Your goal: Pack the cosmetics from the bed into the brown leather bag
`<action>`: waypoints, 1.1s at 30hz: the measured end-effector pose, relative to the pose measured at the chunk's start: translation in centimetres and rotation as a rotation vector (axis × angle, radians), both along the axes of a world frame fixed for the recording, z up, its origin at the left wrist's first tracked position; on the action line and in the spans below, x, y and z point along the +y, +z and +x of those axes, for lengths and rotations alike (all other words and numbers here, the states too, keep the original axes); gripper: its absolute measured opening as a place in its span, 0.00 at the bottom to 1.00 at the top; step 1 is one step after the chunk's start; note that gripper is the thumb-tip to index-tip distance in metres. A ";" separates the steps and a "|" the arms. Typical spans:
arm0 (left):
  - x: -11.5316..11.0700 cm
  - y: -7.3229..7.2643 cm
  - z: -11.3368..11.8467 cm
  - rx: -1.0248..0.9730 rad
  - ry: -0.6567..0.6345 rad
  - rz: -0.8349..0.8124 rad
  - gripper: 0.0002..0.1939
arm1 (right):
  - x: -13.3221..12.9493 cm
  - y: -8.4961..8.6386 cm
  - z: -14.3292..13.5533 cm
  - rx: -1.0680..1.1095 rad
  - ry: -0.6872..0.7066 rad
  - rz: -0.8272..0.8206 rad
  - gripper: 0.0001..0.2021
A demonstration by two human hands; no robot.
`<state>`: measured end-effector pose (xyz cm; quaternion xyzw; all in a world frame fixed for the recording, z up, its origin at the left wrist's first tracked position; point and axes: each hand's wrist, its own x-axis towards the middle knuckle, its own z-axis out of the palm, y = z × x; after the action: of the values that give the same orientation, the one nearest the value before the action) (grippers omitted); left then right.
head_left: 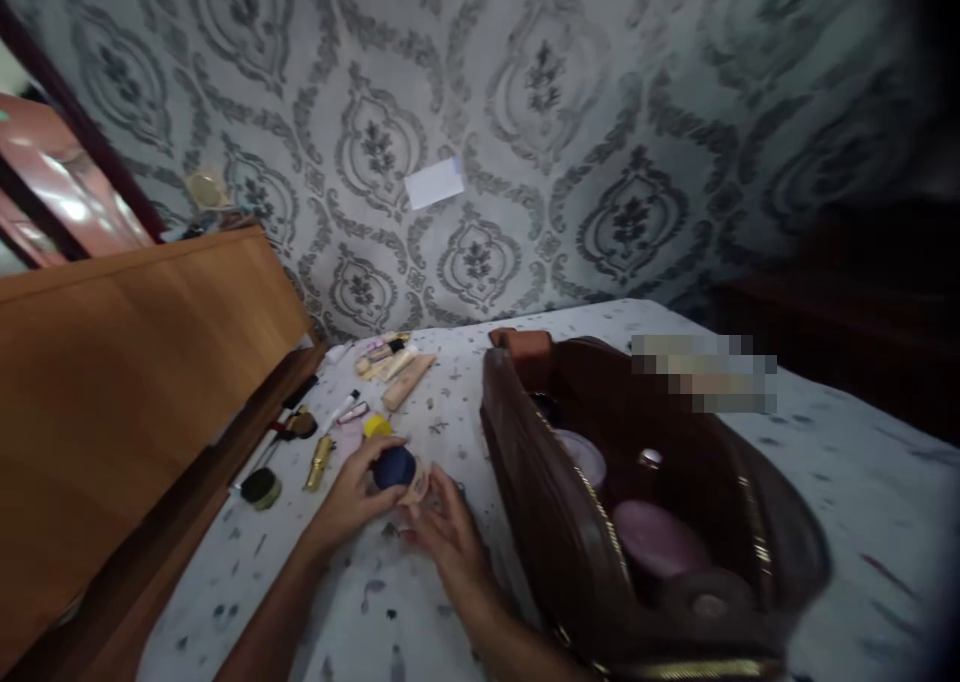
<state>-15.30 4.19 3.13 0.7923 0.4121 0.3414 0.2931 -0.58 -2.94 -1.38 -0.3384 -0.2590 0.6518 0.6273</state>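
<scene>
A small jar with a dark blue lid (pixel 394 468) and a pale peach body is held between my two hands over the patterned white cloth. My left hand (pixel 358 490) is closed around the lid end, thumb below and fingers over the top. Around the pale body curve the fingers of my right hand (pixel 452 530). Just beyond my left hand lie a yellow-capped item (pixel 377 425) and a gold tube (pixel 319 464). Whether the lid sits tight or loose, I cannot tell.
A brown bag (pixel 536 497) stands unzipped on the right, holding a pink rounded item (pixel 660 539) and a round pale lilac container (pixel 583 459). Cosmetics, including a beige tube (pixel 409 382), lie toward the wall. A wooden board (pixel 150 362) borders the left side.
</scene>
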 end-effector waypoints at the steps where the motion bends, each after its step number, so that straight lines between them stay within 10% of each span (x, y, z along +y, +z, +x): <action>1: 0.0 0.1 0.1 0.028 -0.011 0.020 0.25 | 0.0 0.0 0.2 -0.028 0.003 -0.011 0.45; 17: -1.0 0.8 0.0 0.166 -0.091 0.074 0.31 | -0.1 0.6 1.0 -0.196 0.023 -0.046 0.44; 25: 0.7 1.4 -2.1 -0.191 0.410 0.108 0.17 | -0.5 1.1 1.5 -0.315 0.033 -0.036 0.32; 33: 3.2 -0.7 -2.6 -0.155 0.491 0.094 0.14 | -0.3 0.9 1.3 -0.341 0.007 -0.038 0.31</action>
<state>-17.92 7.42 2.48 0.6527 0.5520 0.4809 0.1951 0.70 -3.26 -0.43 -0.4548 -0.3503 0.5921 0.5656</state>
